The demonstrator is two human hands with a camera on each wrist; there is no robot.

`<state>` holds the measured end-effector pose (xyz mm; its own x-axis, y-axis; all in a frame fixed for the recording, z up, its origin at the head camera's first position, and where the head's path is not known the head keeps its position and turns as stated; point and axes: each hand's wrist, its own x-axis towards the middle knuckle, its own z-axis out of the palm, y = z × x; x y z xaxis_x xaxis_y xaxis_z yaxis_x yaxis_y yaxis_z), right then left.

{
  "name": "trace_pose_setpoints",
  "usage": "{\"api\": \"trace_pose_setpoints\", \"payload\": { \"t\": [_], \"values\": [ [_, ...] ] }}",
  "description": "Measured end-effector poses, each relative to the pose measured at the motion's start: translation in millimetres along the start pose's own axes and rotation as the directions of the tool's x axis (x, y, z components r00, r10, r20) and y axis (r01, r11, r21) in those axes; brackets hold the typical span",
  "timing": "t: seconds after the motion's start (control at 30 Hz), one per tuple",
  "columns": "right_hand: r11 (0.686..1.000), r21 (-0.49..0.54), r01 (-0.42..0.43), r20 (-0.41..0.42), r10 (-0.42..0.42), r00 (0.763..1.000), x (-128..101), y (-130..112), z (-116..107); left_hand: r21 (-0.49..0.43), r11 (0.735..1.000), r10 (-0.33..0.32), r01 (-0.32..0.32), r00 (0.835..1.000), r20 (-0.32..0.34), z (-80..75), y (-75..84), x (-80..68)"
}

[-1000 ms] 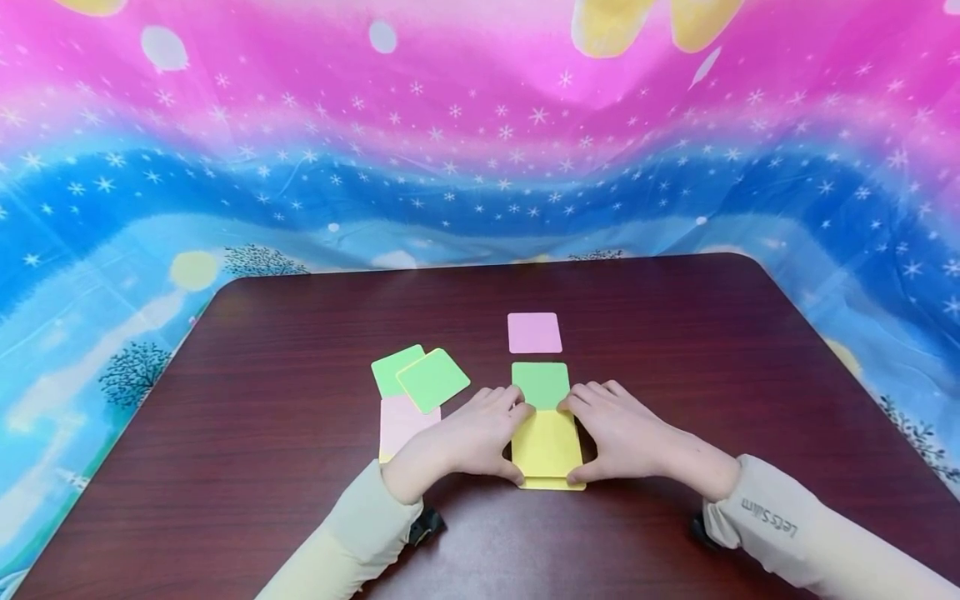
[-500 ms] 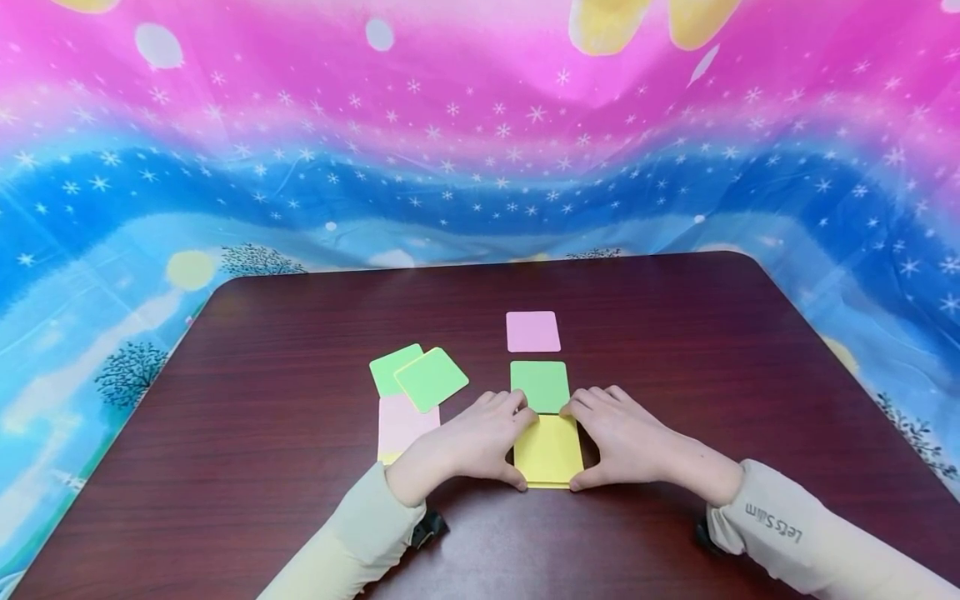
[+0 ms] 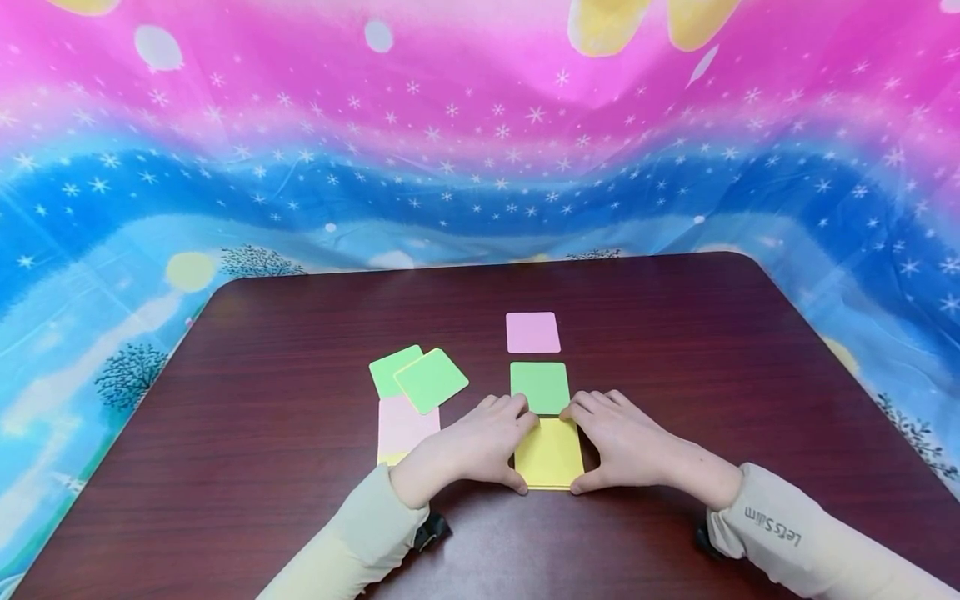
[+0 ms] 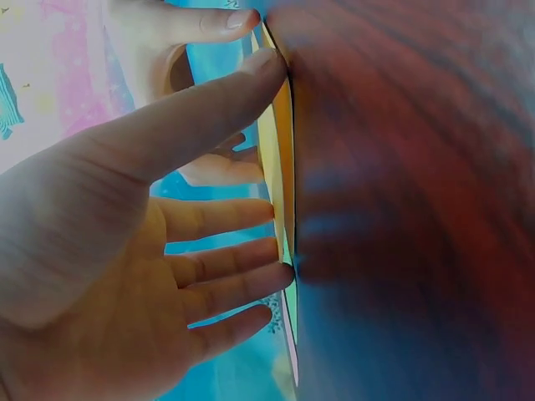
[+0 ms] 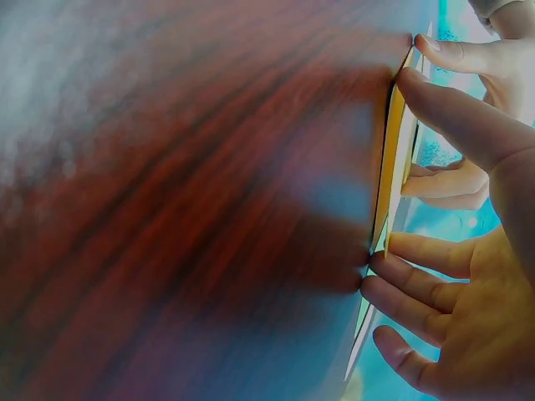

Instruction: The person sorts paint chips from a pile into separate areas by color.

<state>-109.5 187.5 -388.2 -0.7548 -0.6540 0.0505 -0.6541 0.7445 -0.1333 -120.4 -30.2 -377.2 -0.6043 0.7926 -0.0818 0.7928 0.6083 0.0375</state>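
A yellow square card (image 3: 549, 454) lies over another yellow card, whose thin strip shows along the near edge. My left hand (image 3: 487, 442) holds its left side, thumb at the near corner and index finger at the far corner. Mirroring this, my right hand (image 3: 626, 442) holds the right side. In the left wrist view, the thumb (image 4: 251, 79) presses near the card edges while the other fingers reach to the far end. The right wrist view shows the yellow layers (image 5: 391, 159) edge-on, close over the table. Just beyond the yellow card lies a green card (image 3: 540, 387).
Farther back lies a pink card (image 3: 533, 332). To the left, two green cards (image 3: 432, 380) overlap a pale pink card (image 3: 407, 423), with a yellow edge below it. The dark red wooden table (image 3: 300, 333) meets a colourful printed cloth (image 3: 480, 167) behind.
The upper yellow card has come nearer to me, baring more of the green card. The lower yellow strip has narrowed as the edges draw level. Both hands have shifted slightly nearer.
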Motion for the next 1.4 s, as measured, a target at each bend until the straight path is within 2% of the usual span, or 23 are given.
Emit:
{"api": "trace_pose_setpoints", "payload": {
  "t": [0.63, 0.93, 1.2, 1.4],
  "values": [
    [0.998, 0.063, 0.008, 0.012, -0.009, 1.000, -1, 3, -1, 0.013, 1.000, 0.012, -0.012, 1.000, 0.011, 0.0, 0.6, 1.1],
    [0.991, 0.133, -0.019, 0.035, 0.015, 0.999, -1, 2, -2, 0.002, 1.000, 0.015, -0.015, 1.000, -0.001, -0.3, 0.2, -1.1],
    [0.997, 0.077, 0.005, 0.004, -0.005, 1.000, 6, 3, -6, -0.029, 1.000, -0.004, 0.003, 1.000, -0.011, -3.7, -5.8, -4.6],
    [0.998, 0.048, 0.047, -0.009, -0.047, 0.999, 18, 5, -11, -0.065, 0.997, -0.040, 0.039, 0.999, -0.005, -7.0, -17.0, -9.5]
  ]
}}
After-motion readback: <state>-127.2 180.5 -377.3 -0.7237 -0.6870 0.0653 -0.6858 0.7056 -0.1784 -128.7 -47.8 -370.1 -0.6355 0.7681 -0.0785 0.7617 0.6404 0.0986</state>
